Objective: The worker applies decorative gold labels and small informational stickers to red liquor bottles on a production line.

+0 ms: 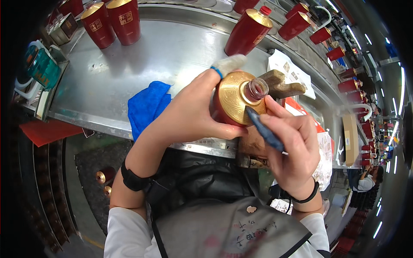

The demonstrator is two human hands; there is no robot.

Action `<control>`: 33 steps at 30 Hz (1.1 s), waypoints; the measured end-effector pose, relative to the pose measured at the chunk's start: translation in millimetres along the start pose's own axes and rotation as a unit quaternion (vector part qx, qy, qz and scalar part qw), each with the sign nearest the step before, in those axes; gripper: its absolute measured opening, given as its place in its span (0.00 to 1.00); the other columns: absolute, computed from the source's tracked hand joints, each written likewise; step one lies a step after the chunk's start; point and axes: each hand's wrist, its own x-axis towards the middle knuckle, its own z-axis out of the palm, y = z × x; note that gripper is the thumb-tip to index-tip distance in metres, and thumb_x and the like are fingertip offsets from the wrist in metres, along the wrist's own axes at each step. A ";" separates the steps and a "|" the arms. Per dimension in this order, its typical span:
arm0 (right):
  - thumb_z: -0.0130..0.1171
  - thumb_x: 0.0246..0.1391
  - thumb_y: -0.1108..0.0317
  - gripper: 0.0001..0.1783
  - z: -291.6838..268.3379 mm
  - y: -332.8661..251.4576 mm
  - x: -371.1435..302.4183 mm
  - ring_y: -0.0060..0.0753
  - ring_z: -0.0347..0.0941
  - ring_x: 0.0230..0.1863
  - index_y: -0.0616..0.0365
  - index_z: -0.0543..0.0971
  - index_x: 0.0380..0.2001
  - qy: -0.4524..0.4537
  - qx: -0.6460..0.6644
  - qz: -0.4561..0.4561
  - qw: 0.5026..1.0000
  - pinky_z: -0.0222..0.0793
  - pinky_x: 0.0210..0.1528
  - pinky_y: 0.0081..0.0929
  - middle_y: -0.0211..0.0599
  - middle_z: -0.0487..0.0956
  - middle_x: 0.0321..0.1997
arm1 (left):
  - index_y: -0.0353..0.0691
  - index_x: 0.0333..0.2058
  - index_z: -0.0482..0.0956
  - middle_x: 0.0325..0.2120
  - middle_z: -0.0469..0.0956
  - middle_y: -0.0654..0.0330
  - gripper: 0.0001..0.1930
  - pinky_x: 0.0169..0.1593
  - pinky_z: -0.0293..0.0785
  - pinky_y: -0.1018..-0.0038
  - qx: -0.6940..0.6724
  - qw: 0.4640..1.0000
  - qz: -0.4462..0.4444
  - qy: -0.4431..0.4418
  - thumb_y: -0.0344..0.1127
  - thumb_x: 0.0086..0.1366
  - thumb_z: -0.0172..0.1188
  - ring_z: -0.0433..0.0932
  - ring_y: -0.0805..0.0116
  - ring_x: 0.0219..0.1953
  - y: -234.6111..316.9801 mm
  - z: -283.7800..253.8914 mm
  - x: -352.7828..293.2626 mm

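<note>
My left hand [193,107] is wrapped round a dark red bottle with an embossed gold shoulder [234,96], which tilts over the bench edge. Its clear glass neck [257,89] has no cap on it. One left fingertip wears a white cover [230,64] with a blue band. In my right hand [294,144] is a slim dark blue-black tool with a pointed tip [266,131]; its exact kind I cannot make out. The tip meets the gold shoulder just below the neck. Close behind the bottle is a forked wooden support [282,85].
A blue cloth [148,105] hangs over the front edge of the metal bench [172,47]. Two red bottles [112,23] stand at the back left, and a red-capped one [248,30] behind my hands. More bottles line the conveyor [297,47]. A teal container [43,66] sits far left.
</note>
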 end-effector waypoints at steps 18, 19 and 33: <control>0.62 0.37 0.88 0.21 -9.3 -8.4 6.3 0.35 0.73 0.31 0.66 0.80 0.39 -0.034 0.020 0.027 0.999 0.74 0.58 0.50 0.42 0.71 0.29 | 0.32 0.62 0.56 0.53 0.63 0.45 0.53 0.52 0.73 0.61 0.052 0.946 0.059 0.313 0.42 0.42 0.80 0.71 0.49 0.55 -7.9 61.0 -14.1; 0.61 0.39 0.90 0.21 -11.7 -8.1 8.1 0.36 0.73 0.31 0.67 0.79 0.41 -0.031 0.010 0.024 0.999 0.76 0.57 0.48 0.42 0.71 0.29 | 0.32 0.63 0.55 0.56 0.61 0.43 0.53 0.54 0.72 0.61 -0.011 0.958 0.076 0.276 0.41 0.43 0.79 0.70 0.49 0.57 -8.9 55.1 -13.3; 0.64 0.36 0.84 0.20 -6.5 -11.3 18.7 0.36 0.75 0.35 0.61 0.81 0.38 -0.155 -0.013 -0.018 0.988 0.71 0.60 0.54 0.40 0.77 0.30 | 0.33 0.54 0.67 0.48 0.73 0.50 0.44 0.54 0.71 0.64 0.067 0.987 0.051 0.134 0.41 0.40 0.80 0.75 0.53 0.50 -8.1 20.8 -7.2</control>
